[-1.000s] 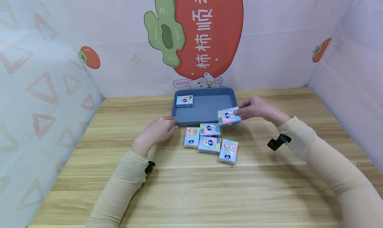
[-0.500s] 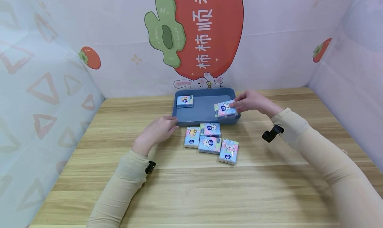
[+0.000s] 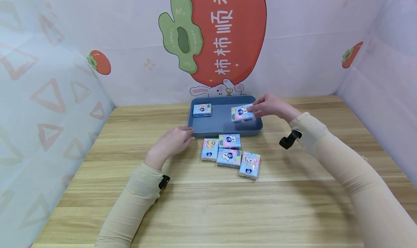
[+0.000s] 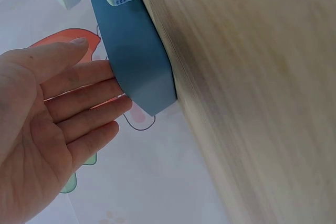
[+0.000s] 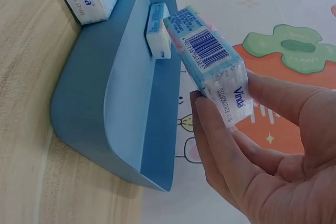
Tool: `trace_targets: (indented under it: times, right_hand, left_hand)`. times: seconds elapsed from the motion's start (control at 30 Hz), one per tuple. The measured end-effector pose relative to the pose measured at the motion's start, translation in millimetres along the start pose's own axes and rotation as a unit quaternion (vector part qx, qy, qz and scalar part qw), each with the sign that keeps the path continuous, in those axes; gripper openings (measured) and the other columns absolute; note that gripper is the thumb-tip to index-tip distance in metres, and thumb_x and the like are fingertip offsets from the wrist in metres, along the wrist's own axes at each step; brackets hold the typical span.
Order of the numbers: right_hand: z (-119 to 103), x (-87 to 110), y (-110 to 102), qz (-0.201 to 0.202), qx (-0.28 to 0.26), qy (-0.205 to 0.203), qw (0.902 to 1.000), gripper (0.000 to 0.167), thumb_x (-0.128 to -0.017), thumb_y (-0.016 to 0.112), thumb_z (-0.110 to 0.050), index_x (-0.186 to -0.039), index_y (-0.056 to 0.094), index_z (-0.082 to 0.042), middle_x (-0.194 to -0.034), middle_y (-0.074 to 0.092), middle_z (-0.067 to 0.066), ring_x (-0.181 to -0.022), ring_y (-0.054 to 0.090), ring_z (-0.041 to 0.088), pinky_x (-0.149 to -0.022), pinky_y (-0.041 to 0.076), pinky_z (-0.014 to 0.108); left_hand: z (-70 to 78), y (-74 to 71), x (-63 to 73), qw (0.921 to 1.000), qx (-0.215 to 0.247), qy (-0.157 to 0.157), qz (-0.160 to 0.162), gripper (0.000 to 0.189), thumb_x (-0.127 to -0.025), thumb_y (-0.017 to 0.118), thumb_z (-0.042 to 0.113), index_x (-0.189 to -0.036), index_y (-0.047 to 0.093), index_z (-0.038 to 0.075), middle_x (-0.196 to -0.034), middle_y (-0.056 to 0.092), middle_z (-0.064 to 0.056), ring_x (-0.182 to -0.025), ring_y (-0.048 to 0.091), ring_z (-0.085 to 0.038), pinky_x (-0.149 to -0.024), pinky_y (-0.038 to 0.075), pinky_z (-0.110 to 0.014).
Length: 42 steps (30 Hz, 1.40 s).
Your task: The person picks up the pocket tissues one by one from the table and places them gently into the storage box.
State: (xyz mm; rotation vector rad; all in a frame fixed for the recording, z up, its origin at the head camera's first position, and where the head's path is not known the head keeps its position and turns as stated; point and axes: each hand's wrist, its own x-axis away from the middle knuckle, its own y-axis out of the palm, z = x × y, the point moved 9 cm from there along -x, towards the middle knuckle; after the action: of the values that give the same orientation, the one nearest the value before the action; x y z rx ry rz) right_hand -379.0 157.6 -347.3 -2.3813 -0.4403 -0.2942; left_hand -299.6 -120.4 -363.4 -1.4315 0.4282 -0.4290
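Observation:
My right hand [image 3: 272, 106] pinches a pack of tissues [image 3: 242, 113] by its end, above the right part of the blue tray [image 3: 211, 134]. In the right wrist view the held pack [image 5: 207, 56] shows its barcode and stays apart from the tray [image 5: 84, 98]. Another tissue pack [image 3: 202, 110] lies inside the tray at the left. My left hand [image 3: 172, 141] has its fingers extended, with fingertips touching the tray's front left corner; the left wrist view shows the palm [image 4: 58, 114] with nothing in it.
Several more tissue packs lie in front of the tray: one at the left [image 3: 209, 149], one against the tray [image 3: 230, 141], one below it [image 3: 229, 157], one at the right [image 3: 249, 165]. A printed cloth wall [image 3: 140, 34] stands behind the wooden table [image 3: 208, 211].
My right hand has carried the pack of tissues left and away from me, from the tray's front right corner to over its interior. The left hand has stayed at the tray's corner.

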Motion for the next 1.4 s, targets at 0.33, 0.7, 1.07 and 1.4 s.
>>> trace_targets:
  times: [0.33, 0.7, 1.07, 1.4]
  right_hand:
    - [-7, -11.3, -1, 0.005, 0.002, 0.009, 0.9999, 0.048, -0.086, 0.069, -0.039, -0.116, 0.062, -0.003, -0.116, 0.065, 0.015, -0.104, 0.065, 0.028, -0.1, 0.049, 0.044]
    - [-20, -25.4, -1, 0.0, 0.002, 0.01, 0.9999, 0.043, -0.085, 0.069, -0.038, -0.111, 0.066, -0.004, -0.112, 0.067, 0.014, -0.106, 0.064, 0.029, -0.101, 0.048, 0.046]
    - [-31, -39.9, 4, 0.006, -0.014, 0.018, 0.9997, 0.041, -0.084, 0.072, -0.036, -0.11, 0.068, -0.005, -0.111, 0.067, 0.013, -0.104, 0.063, 0.027, -0.1, 0.049, 0.04]
    - [-36, -51.9, 10, 0.008, -0.047, 0.035, 0.9982, 0.045, -0.084, 0.072, -0.033, -0.116, 0.064, -0.003, -0.114, 0.065, 0.015, -0.102, 0.064, 0.026, -0.1, 0.05, 0.039]
  left_hand:
    - [-0.8, 1.4, 0.4, 1.0, 0.0, -0.002, 0.0, 0.035, -0.096, 0.056, 0.023, -0.123, 0.062, 0.001, -0.128, 0.06, -0.017, -0.119, 0.057, -0.031, -0.101, 0.047, -0.045]
    - [-0.1, 0.5, 0.5, 1.0, -0.001, -0.001, -0.001, 0.035, -0.096, 0.057, 0.023, -0.123, 0.062, 0.001, -0.127, 0.061, -0.017, -0.119, 0.057, -0.031, -0.101, 0.047, -0.044]
    - [-0.6, 0.7, 0.0, 1.0, 0.001, -0.003, -0.003, 0.036, -0.096, 0.056, 0.023, -0.124, 0.062, 0.001, -0.128, 0.061, -0.017, -0.12, 0.057, -0.031, -0.102, 0.047, -0.044]
    - [1.5, 0.6, -0.8, 0.9997, 0.001, 0.018, 0.014, 0.034, -0.095, 0.057, 0.02, -0.121, 0.063, -0.001, -0.124, 0.063, -0.017, -0.117, 0.059, -0.03, -0.1, 0.049, -0.043]
